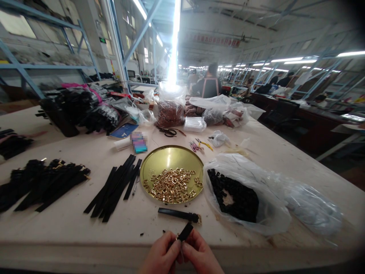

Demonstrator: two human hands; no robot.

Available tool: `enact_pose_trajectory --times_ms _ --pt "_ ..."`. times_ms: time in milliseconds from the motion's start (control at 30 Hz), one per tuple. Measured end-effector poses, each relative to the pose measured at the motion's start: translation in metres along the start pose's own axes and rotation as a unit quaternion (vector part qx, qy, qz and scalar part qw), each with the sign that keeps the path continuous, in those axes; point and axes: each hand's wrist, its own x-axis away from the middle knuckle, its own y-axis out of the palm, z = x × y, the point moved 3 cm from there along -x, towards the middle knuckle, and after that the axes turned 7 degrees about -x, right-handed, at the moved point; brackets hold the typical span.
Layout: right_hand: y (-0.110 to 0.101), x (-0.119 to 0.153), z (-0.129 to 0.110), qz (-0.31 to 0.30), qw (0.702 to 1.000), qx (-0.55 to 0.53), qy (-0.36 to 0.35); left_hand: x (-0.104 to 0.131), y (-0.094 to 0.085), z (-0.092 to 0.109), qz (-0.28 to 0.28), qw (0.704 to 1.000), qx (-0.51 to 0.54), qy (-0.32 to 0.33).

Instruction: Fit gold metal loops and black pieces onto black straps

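Note:
Both my left hand (164, 249) and my right hand (199, 250) are closed on one black strap (185, 231) at the table's front edge. A bit of gold metal shows beside my left fingertips; the strap's lower part is hidden by my fingers. Just beyond lies another black strap (176, 214) with a gold buckle (199, 219) at its right end. Behind it a round gold tray (171, 155) bears a heap of small gold buckles (173, 185). To the right, an open plastic bag (273, 213) holds many small black pieces (242, 194).
Plain black straps (114, 186) lie left of the tray, and a pile of buckled straps (48, 180) farther left. Scissors (167, 132), pink-handled snips (196, 146) and yellow-handled pliers (205, 144) lie behind it. Filled plastic bags (171, 110) line the back. A person (211, 85) is beyond.

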Motion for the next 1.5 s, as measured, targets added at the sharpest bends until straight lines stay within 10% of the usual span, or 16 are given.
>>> enact_pose_trajectory --times_ms 1000,1267,1500 --pt "-0.012 -0.004 -0.006 0.067 0.996 0.029 0.049 0.001 0.002 0.014 -0.005 0.971 -0.235 0.047" --pt "-0.009 -0.002 0.001 0.079 0.996 0.019 0.040 0.000 0.002 0.009 0.046 0.982 -0.181 0.034" --pt "-0.018 -0.002 -0.004 0.079 0.996 0.034 -0.003 0.006 0.005 0.003 -0.018 0.999 -0.040 -0.025"
